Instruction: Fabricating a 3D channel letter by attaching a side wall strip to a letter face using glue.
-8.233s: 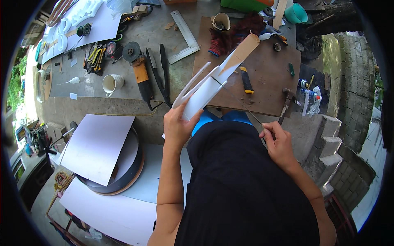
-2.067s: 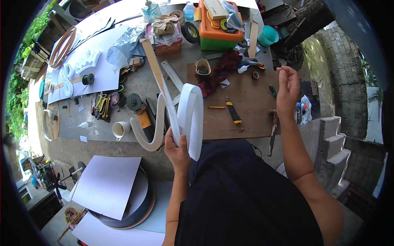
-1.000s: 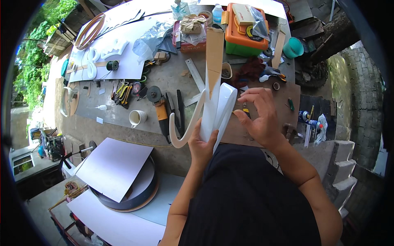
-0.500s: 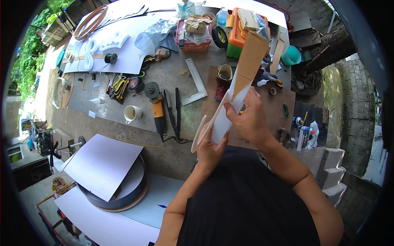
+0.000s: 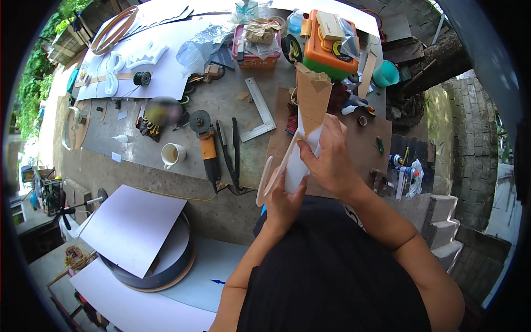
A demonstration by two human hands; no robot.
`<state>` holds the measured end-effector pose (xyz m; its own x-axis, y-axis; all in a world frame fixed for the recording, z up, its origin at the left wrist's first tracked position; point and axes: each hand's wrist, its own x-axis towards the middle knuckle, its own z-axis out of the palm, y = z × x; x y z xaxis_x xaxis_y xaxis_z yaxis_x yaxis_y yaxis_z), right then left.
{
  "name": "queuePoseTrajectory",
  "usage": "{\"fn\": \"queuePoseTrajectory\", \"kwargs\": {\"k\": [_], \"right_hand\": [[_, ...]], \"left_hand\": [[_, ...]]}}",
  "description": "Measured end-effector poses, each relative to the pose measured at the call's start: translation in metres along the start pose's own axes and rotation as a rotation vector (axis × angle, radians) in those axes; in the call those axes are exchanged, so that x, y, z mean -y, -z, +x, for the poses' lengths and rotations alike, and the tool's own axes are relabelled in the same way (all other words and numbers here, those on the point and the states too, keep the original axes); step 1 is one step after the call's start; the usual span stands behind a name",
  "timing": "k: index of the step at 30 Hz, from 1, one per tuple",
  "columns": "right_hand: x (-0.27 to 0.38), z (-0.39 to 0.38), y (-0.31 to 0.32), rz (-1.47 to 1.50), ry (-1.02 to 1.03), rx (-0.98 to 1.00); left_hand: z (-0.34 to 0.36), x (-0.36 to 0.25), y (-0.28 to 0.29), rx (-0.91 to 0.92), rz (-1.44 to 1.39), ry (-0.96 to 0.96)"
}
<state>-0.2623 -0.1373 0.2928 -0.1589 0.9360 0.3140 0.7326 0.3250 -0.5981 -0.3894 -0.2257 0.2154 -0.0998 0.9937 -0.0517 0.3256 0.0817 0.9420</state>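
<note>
Curved white strip (image 5: 293, 166), swung upright from its earlier sideways tilt, is now clasped by both hands: left hand (image 5: 283, 203) closed around its lower end, right hand (image 5: 332, 160) pinching its middle, brown-backed tip (image 5: 312, 97) raised beyond them above the workbench (image 5: 221, 105).

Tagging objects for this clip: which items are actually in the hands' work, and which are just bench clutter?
In hand:
- curved white strip piece, tan backing at its top end
- left hand grips its lower part
- right hand presses on its middle

Lying about:
- angle grinder
- white mug
- metal square
- orange case
- teal cup
</note>
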Motion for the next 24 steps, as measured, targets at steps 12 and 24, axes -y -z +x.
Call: {"fn": "queuePoseTrajectory", "kwargs": {"k": [12,24], "right_hand": [[0.014,0.019,0.023,-0.035,0.131,0.111],[-0.097,-0.019,0.056,0.055,-0.248,-0.149]], "left_hand": [[0.009,0.005,0.005,0.011,-0.318,0.065],[0.012,0.018,0.011,0.131,-0.616,0.216]]}}
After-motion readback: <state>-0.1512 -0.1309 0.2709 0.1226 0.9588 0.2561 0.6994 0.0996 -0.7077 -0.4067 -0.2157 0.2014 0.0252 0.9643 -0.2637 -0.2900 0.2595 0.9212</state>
